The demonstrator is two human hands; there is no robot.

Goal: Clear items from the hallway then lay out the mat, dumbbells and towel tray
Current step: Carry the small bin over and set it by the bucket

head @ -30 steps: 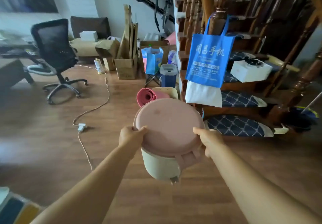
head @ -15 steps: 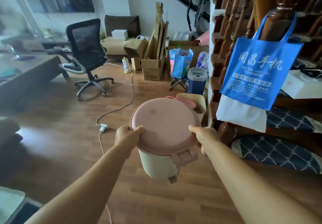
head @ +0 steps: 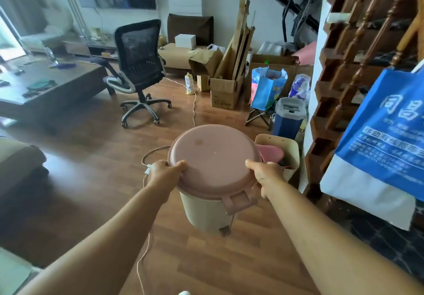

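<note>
Over floor (head: 96, 205), left hand (head: 163, 173) and right hand (head: 268, 175) grip seemingly raised bin (head: 213, 157).

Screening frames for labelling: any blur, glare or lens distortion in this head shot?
Head view: bin, left hand and right hand sharp; left edge near the window smeared and washed out; daylight sheen on the floor at left; wide-angle distortion leans the stair balusters and stretches the blue bag.
</note>
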